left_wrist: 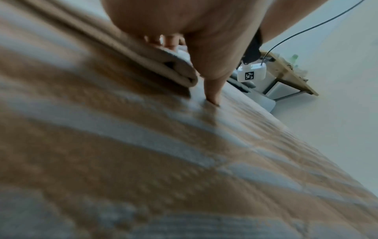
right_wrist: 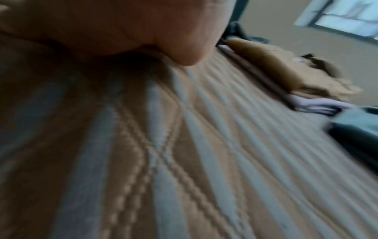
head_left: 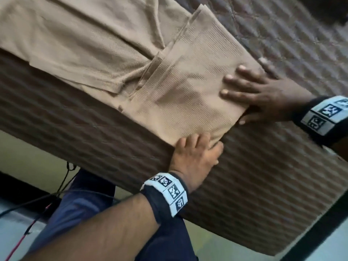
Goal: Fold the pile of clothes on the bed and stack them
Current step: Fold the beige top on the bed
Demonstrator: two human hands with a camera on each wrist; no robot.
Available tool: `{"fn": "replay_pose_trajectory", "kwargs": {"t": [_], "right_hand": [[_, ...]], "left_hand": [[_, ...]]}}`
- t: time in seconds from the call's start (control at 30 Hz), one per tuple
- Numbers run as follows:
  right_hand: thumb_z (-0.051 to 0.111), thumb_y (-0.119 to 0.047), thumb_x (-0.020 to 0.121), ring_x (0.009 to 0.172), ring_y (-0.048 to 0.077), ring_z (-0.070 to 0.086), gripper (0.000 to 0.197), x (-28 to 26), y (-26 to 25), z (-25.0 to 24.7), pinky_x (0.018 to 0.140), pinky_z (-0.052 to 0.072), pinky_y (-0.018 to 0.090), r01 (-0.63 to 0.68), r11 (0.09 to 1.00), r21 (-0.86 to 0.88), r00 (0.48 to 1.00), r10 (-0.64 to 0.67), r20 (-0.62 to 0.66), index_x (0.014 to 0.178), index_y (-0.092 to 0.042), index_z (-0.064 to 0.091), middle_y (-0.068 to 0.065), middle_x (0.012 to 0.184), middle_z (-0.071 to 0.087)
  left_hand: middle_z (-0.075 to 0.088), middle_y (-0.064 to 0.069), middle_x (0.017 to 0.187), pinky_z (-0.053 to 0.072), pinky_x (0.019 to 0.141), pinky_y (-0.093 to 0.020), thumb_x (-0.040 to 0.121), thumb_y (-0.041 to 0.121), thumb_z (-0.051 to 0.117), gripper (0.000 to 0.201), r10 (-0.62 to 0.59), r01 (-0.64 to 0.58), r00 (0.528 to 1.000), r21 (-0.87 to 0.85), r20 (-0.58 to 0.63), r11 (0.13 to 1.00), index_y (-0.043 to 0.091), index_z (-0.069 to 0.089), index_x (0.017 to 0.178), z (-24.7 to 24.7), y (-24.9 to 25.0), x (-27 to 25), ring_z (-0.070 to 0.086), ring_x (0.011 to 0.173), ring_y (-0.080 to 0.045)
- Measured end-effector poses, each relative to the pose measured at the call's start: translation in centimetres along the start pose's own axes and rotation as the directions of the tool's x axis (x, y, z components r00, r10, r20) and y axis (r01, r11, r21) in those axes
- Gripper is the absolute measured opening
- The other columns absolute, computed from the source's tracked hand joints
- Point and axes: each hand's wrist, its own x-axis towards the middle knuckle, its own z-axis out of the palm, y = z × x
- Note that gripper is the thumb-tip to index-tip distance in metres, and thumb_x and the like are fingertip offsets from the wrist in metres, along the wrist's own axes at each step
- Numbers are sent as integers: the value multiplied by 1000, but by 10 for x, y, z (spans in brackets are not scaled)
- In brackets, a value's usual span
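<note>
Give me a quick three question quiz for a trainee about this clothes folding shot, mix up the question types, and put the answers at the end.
1. True or false: the right hand lies with fingers spread on top of the tan garment.
2. Multiple choice: the left hand is at the garment's
A. far corner
B. near corner by the bed's edge
C. middle
3. Fill in: the garment lies on a brown quilted ___.

Key
1. True
2. B
3. bedspread

Bare quilt (head_left: pixel 282 176) beside tan garment (head_left: pixel 116 53); clothes stack (right_wrist: pixel 286 69) farther off.
</note>
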Motion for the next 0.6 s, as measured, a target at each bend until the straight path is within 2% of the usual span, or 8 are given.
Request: {"fn": "replay_pose_trajectory", "kwargs": {"t": [0.07, 0.13, 0.2, 0.27, 0.4, 0.47, 0.53, 0.6], "right_hand": [[16, -82, 86, 149, 35, 12, 79, -10, 16, -1, 117, 5, 63, -147, 989, 24, 989, 146, 7, 155, -44, 5, -11, 162, 4], [19, -74, 92, 147, 41, 19, 71, -11, 16, -11, 115, 14, 66, -183, 983, 27, 983, 183, -6, 155, -44, 6, -7, 164, 10], [31, -54, 96, 142, 42, 28, 62, -13, 16, -21, 112, 25, 63, -136, 990, 31, 990, 137, -21, 155, -38, 18, 2, 162, 22], [41, -32, 96, 137, 43, 38, 50, -11, 17, -35, 108, 33, 62, -111, 988, 106, 986, 123, -113, 145, -28, 42, 11, 155, 37], [63, -24, 95, 123, 36, 55, 29, 17, 17, -91, 108, 39, 52, -230, 879, 418, 842, 395, -367, 112, -2, 69, 13, 125, 63], [66, -26, 94, 117, 22, 59, 25, 48, 3, -130, 107, 42, 37, -203, 739, 642, 752, 538, -381, 109, -7, 69, -1, 113, 65], [65, -34, 94, 97, 15, 63, 15, 89, -10, -163, 90, 50, 32, -145, 615, 775, 710, 610, -351, 103, -21, 66, -8, 97, 63], [60, -34, 96, 78, 4, 52, 20, 140, -20, -189, 74, 43, 24, -144, 557, 818, 693, 647, -318, 93, -15, 59, -6, 83, 54]], "left_hand": [[56, -3, 95, 46, 66, -35, 60, 49, 88, 50, -49, 50, 998, -47, 31, 998, 28, 66, 99, -8, -7, 2, 55, 79, -24], [54, -5, 87, 48, 62, -37, 63, 27, 89, 41, -62, 61, 998, -125, -3, 990, 22, 63, 94, -18, -11, 4, 55, 73, -26], [54, -8, 83, 53, 57, -38, 69, 3, 77, 34, -56, 31, 996, -307, -73, 951, 17, 60, 95, -29, -15, 4, 56, 68, -28], [57, -8, 86, 55, 57, -41, 78, 2, 54, 33, -106, 40, 989, -495, -107, 868, 18, 52, 106, -52, -23, 0, 59, 70, -29], [65, -3, 110, 57, 82, -33, 77, -1, 61, 52, -301, 69, 928, -694, -218, 716, 18, 55, 125, -113, -59, -12, 65, 97, -19], [66, 3, 112, 51, 88, -18, 72, -6, 70, 54, -374, 50, 884, -739, -281, 672, 13, 62, 122, -141, -92, -19, 63, 100, -10], [64, 15, 109, 50, 84, -12, 75, -3, 73, 55, -467, 80, 844, -801, -262, 594, 22, 60, 122, -164, -130, -24, 64, 97, -1], [64, 22, 104, 51, 83, -12, 79, -2, 73, 55, -550, 115, 810, -864, -203, 489, 27, 58, 123, -178, -172, -27, 65, 98, 2]]}}
